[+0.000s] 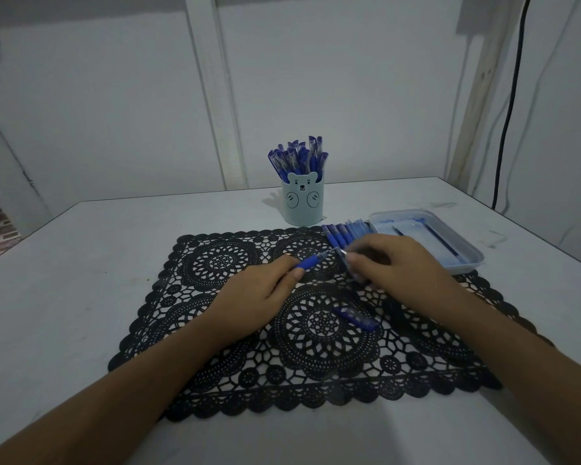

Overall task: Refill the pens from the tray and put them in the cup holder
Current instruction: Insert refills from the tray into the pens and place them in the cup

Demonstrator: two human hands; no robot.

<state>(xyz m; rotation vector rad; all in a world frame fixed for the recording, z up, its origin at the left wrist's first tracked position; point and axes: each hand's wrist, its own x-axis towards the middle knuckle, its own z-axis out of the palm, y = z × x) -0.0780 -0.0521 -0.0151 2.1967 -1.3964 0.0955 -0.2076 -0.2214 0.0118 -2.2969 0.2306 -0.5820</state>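
Left hand (260, 292) and right hand (394, 263) both pinch one pen (311, 262).

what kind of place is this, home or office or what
Likely a plain room at home, not certain: a white table against bare white walls, a black lace placemat, and a bear-faced pen cup.

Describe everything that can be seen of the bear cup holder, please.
The cup holder is a pale blue cylinder, plastic by its look, with a bear's head rising above its front rim and paws drawn below. It stands upright on the white table, at the far edge of the black lace mat, left of the tray. Blue-capped pens fill it, caps up. The left hand and right hand hold another pen, apart from it.
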